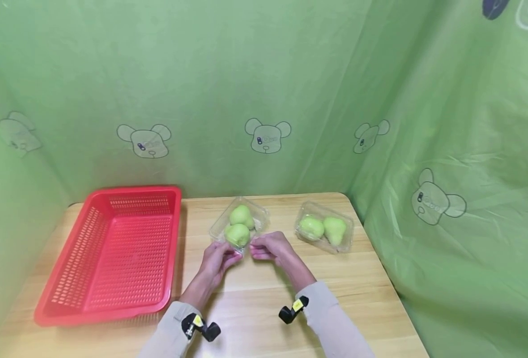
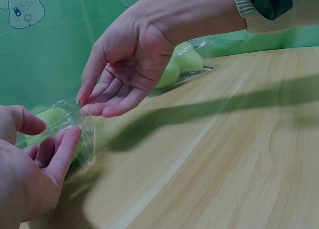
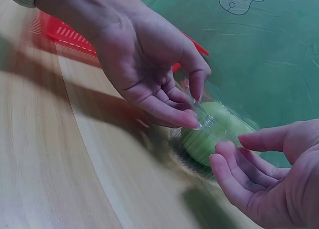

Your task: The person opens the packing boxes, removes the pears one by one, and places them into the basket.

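A clear plastic fruit box (image 1: 219, 226) with two green pears (image 1: 237, 234) in it lies near the table's back edge. My left hand (image 1: 218, 258) pinches its near edge between thumb and fingers. Close by on the right, my right hand (image 1: 272, 247) holds the same near side at its corner. In the left wrist view the right hand (image 2: 132, 64) has thumb and fingertips at the box's rim. From the right wrist view, the left hand (image 3: 144, 59) grips the clear plastic (image 3: 209, 122) beside a pear. Whether the lid is latched, I cannot tell.
A second clear box (image 1: 319, 244) with two green pears (image 1: 335, 229) lies to the right on the wooden table (image 1: 241, 308). A large red plastic basket (image 1: 127, 258) stands at the left. Green printed curtain (image 1: 210, 89) hangs behind and along the sides.
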The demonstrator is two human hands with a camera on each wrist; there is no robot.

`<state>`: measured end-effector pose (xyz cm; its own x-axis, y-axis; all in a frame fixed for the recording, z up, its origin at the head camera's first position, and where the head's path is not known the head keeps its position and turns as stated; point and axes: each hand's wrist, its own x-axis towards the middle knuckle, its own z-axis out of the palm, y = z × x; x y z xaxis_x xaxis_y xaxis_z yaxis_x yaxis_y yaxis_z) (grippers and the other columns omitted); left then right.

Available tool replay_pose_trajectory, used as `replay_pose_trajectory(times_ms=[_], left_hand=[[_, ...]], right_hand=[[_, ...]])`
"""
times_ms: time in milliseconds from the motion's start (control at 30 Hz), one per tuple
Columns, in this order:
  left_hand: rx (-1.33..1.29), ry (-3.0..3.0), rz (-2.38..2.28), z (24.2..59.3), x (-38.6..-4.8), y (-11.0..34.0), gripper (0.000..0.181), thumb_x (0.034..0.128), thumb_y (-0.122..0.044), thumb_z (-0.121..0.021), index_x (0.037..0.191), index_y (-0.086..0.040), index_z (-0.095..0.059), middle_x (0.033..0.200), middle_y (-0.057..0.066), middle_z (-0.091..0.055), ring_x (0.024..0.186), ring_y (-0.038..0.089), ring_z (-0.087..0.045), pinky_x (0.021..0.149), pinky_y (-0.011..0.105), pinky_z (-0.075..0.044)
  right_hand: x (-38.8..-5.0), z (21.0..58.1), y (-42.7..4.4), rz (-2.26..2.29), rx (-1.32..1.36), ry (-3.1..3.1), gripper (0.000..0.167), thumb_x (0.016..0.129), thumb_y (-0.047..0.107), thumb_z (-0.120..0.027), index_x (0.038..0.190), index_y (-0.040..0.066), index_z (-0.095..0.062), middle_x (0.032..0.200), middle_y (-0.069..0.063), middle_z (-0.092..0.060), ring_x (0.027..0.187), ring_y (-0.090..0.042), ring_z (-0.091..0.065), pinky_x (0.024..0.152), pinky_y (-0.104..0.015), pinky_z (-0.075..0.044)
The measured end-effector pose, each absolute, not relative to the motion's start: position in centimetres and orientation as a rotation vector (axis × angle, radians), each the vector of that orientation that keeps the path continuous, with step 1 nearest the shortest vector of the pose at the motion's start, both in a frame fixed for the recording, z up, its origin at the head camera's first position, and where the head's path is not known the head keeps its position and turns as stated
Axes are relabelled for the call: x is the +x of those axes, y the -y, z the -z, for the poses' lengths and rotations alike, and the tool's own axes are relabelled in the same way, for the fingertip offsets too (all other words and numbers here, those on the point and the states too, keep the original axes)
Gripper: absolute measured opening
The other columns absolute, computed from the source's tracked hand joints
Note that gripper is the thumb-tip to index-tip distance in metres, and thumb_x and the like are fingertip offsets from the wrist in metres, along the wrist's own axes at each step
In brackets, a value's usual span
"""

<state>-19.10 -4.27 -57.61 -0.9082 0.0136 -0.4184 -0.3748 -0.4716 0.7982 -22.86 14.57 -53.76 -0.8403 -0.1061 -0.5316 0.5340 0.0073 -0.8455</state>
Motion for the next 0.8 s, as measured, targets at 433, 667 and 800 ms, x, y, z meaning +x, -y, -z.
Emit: replay_pose_trajectory(times_ms=[433, 667, 800], left_hand=[[-0.525, -1.538, -2.432, 57.5, -19.0, 4.3, 0.017, 0.0910, 0.005, -0.053, 0.102, -0.003, -0.043, 0.102, 0.013, -0.057, 0.081, 0.017, -0.065, 0.080, 0.025, -0.067], [-0.529, -1.526, -2.424, 57.5, -19.0, 4.5, 0.018, 0.0905, 0.006, -0.053, 0.102, -0.003, -0.044, 0.096, 0.011, -0.058, 0.079, 0.017, -0.065, 0.078, 0.025, -0.067], [-0.540, -1.522, -2.432, 57.5, -18.9, 4.7, 0.020, 0.0896, 0.005, -0.055, 0.106, -0.001, -0.045, 0.097, 0.012, -0.059, 0.080, 0.018, -0.066, 0.077, 0.025, -0.067]], right_hand=[[-24.6, 54.4, -15.5, 2.048, 0.641, -1.785, 0.038, 0.091, 0.000, -0.073, 0.125, -0.013, -0.064, 0.100, -0.024, -0.078, 0.071, -0.020, -0.078, 0.080, -0.035, -0.068], [-25.1, 54.4, -15.6, 2.102, 0.683, -1.758, 0.041, 0.091, -0.002, -0.072, 0.129, -0.012, -0.062, 0.109, -0.028, -0.075, 0.079, -0.022, -0.079, 0.082, -0.033, -0.067], [-25.2, 54.4, -15.5, 2.117, 0.683, -1.752, 0.041, 0.093, -0.001, -0.071, 0.131, -0.012, -0.061, 0.108, -0.026, -0.076, 0.080, -0.021, -0.079, 0.083, -0.032, -0.067]])
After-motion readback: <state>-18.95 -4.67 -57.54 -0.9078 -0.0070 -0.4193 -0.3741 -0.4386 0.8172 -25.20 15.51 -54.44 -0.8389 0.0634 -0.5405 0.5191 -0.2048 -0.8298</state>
